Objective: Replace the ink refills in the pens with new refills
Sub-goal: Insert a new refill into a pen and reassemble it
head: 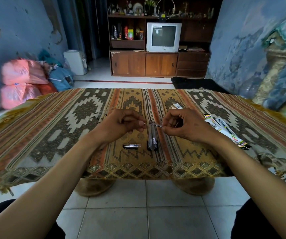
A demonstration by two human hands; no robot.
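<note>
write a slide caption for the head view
Right hand points a thin refill toward the left hand above pens on a patterned cloth.

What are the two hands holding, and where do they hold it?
The right hand pinches a thin refill at its right end. The left hand pinches a tiny metal piece at its fingertips; what it is cannot be told.

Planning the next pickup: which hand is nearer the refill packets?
Right. The right hand is just beside the refill packets, which lie to its right; the left hand is farther off, across the table's middle.
</note>
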